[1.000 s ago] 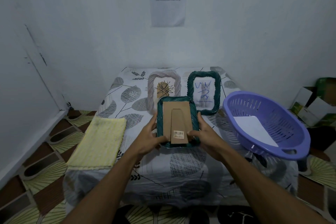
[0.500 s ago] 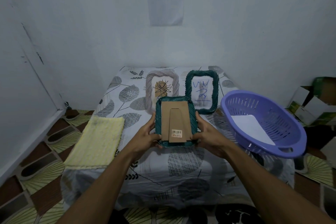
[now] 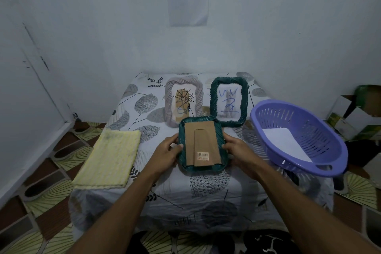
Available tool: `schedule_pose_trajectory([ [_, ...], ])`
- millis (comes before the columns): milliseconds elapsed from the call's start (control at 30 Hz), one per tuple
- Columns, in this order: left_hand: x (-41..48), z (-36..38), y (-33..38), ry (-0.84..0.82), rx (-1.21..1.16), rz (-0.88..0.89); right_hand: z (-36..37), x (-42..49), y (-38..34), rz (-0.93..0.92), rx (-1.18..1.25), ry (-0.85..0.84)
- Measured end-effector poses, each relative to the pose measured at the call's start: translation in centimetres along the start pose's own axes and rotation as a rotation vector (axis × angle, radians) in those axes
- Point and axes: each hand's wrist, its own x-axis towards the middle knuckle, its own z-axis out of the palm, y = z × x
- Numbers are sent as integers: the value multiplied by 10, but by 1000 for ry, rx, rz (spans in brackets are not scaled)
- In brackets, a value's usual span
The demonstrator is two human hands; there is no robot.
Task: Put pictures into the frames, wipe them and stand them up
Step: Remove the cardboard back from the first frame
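Teal wicker, back side up: the frame (image 3: 203,144) sits between my two grips, left hand (image 3: 165,153) pinching its left edge and right hand (image 3: 240,150) its right. Its long axis runs away from me, cardboard stand (image 3: 204,147) flat, both hands equally near above the surface (image 3: 206,187).

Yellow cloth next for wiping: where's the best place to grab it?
Pinch the yellow cloth at its near right corner, coming from the right with the left hand. It lies flat on the table's left edge, that corner closest and unobstructed.
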Motion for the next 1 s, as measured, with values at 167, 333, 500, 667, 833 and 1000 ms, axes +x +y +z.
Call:
schedule_pose_trajectory([
  [167, -2, 12, 0, 24, 290, 62, -7, -1, -3, -17, -306, 87],
  [333, 1, 28, 2, 78, 503, 42, -8, -3, -2, -4, -531, 130],
  [500, 5, 41, 3, 69, 710, 58, -14, 2, 3, 43, -652, 195],
  [667, 8, 52, 0, 58, 753, 125, -22, -1, 4, 81, -824, 238],
  [833, 10, 57, -3, 126, 804, 132, -20, -3, 5, 17, -891, 301],
  [1000, 14, 63, 1, 152, 751, 128, -9, -9, 2, -104, -875, 341],
])
